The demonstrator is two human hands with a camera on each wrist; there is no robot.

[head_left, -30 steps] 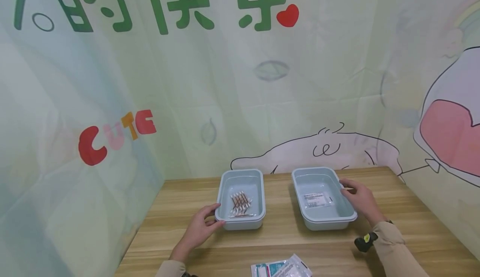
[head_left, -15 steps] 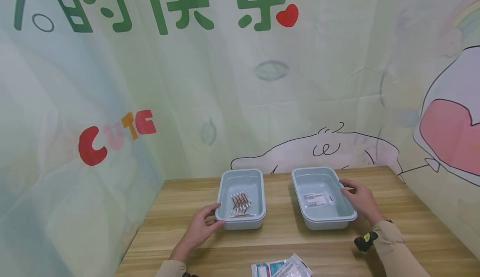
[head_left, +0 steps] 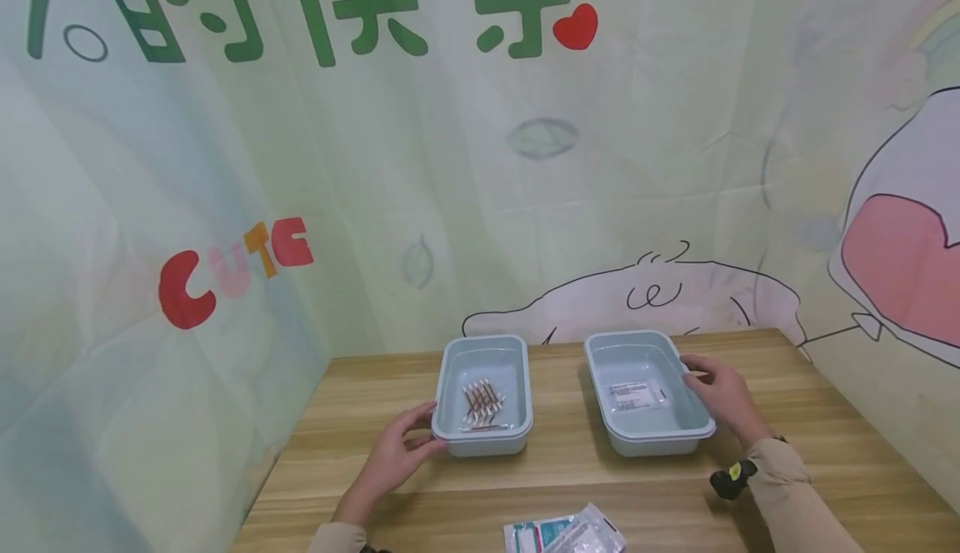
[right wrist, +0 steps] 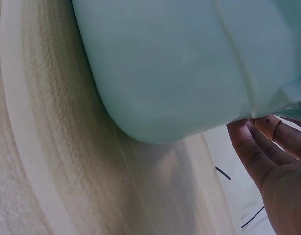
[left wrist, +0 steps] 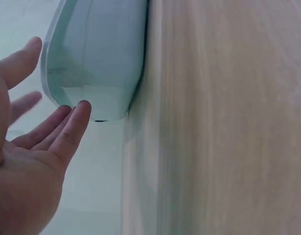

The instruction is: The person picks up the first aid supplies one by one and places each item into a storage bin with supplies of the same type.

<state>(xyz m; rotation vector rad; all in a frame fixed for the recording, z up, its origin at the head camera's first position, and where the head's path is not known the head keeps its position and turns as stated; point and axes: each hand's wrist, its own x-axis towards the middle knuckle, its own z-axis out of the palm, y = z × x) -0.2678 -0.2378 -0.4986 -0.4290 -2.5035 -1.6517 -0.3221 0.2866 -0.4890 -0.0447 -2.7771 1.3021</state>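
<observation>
Two blue trays on the wood table [head_left: 570,482], set side by side with a gap between; left tray [head_left: 487,448] has swabs [head_left: 482,397] in it, looks like in clear wrap; right tray [head_left: 660,448] has a flat packet [head_left: 633,396] in it; spacing probably keeps the two contents apart and puts one tray within reach of each hand; left hand [head_left: 387,455] at the near-left corner of left tray, fingers spread and near straight, tips at the rim and outer wall, nothing gripped; left wrist view puts thumb side up by the rim, other fingertips at the wall, actual contact there hard to call; right hand [head_left: 726,396] at the right side of right tray, fingers extended with a slight bend, tips against the rim from outside, no wrap round it visible, thumb not readable in the wrist view; light fingertip pose reads as steadying or lining up rather than lifting, since both trays appear to sit on the table; so each tray lies just inboard of its hand, left tray to the right of left hand, right tray to the left of right hand; loose packets [head_left: 566,534] overlap on the table nearer the person, between the forearms, well apart from both hands, cut off by the frame edge.
</observation>
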